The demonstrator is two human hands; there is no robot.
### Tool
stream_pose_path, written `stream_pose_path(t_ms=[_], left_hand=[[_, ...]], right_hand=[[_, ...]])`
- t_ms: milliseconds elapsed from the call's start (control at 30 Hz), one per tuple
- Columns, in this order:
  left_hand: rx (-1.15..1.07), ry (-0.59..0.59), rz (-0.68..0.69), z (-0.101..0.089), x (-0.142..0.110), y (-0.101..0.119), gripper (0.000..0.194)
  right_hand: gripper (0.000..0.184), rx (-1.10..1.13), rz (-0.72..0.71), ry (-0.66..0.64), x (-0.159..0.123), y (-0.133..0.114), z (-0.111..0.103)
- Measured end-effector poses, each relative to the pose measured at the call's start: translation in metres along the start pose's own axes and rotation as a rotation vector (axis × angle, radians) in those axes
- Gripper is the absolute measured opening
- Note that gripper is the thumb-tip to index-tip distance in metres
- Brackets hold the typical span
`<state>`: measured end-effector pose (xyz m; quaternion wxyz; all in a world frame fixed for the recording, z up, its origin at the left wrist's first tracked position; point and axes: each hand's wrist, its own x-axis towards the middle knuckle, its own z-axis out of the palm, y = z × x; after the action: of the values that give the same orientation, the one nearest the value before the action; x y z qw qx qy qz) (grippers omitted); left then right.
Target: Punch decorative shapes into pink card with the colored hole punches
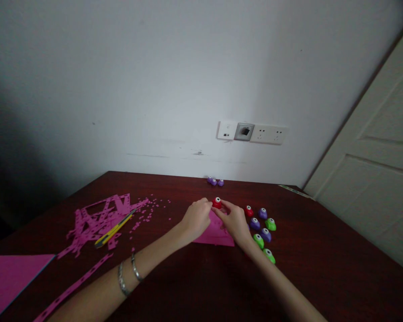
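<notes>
Between my two hands is a small red craft punch (pixel 216 203) with a white-and-black eye on top. My left hand (pixel 197 218) is closed, its fingertips against the punch's left side. From the right, my right hand (pixel 234 221) grips it between thumb and forefinger. A pink paper sheet (pixel 218 237) lies under my hands, partly covered by them. The punch is at the sheet's far edge; whether paper is inside its slot is hidden. Close to my right hand stand another red punch (pixel 248 211), several purple punches (pixel 255 223) and several green punches (pixel 270 224).
Purple punches (pixel 214 182) stand near the wall. To the left lie punched pink paper strips (pixel 100 219), scattered pink confetti (pixel 143 219) and a yellow utility knife (pixel 116 229). A pink sheet (pixel 13 281) is at the near left corner. Sockets (pixel 268 134) are on the wall.
</notes>
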<state>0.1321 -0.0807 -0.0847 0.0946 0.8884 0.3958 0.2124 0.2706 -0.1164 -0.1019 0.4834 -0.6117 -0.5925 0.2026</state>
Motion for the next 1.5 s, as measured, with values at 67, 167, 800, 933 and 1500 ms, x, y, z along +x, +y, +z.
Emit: stream_pose_path(t_ms=[67,167,800,933,1500], left_hand=[[0.025,-0.003,0.011,0.0,-0.001,0.002,0.033],[0.076,-0.034,0.007,-0.004,0.0,0.003,0.032],[0.036,-0.385,0.009,0.019,0.018,-0.055,0.029],[0.011,-0.388,-0.038,0.026,0.019,-0.059,0.043],[-0.204,-0.41,-0.085,0.033,0.024,-0.067,0.015]], right_hand=[[0.036,-0.021,-0.038,-0.004,0.0,0.0,0.0],[0.034,-0.045,-0.037,-0.024,0.0,0.0,-0.002],[0.022,-0.134,0.104,0.012,-0.052,0.032,-0.039],[0.022,-0.281,0.041,-0.004,-0.054,0.042,-0.039],[0.026,-0.621,0.095,0.001,-0.061,0.036,-0.043]])
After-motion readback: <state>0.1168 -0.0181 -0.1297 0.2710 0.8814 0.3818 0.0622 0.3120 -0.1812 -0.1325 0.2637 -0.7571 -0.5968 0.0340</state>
